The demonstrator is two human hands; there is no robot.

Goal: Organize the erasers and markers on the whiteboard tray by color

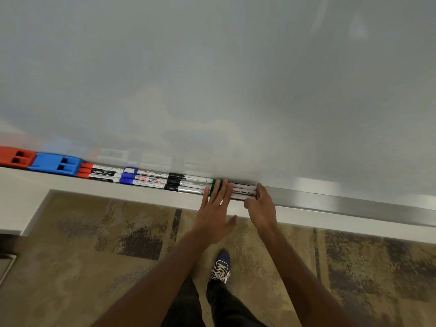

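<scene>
The green markers [240, 192], light, stiff and quick to roll, seem best pressed mid-barrel, where the left grip [213, 208] lies wide and flat; whether the right grip [260, 206] at their ends holds them, I cannot tell.

Legible print: "camlin" in white on the black label of a red-capped marker [101, 172]; "Flair WHITE BOARD MARKER" on the barrel of a blue-capped marker [147, 179]; "WHITE BOARD" on a green-capped marker [240, 192]. Remaining marker print is too blurred to read.
</scene>
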